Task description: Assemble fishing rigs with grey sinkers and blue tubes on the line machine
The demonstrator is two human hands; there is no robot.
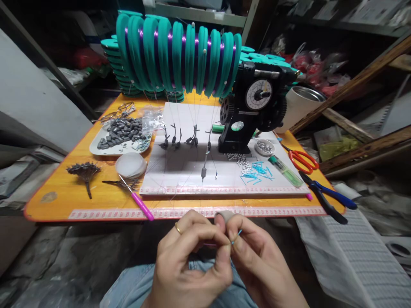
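Observation:
My left hand [192, 256], with a ring on one finger, is closed in a pinch above my lap. Thumb and fingertip meet at the near end of a thin blue tube [239, 232]; whatever else they grip is too small to make out. My right hand [257, 252] pinches that blue tube between thumb and forefinger, its tip poking out above. The hands touch at the fingertips. A grey finger cover [225, 215] shows between them. Just beyond, a white board [189, 179] carries weights [203, 172] on lines hanging from teal spools [167, 55].
A black winding machine [239, 111] with a dial supports the spools. On the orange table [109, 188] are a tray [93, 147] of dark weights, a pink-handled tool [143, 206], cut blue tubes [257, 172], a bead bowl [265, 147], red-handled scissors [303, 160] and blue-handled pliers [334, 196].

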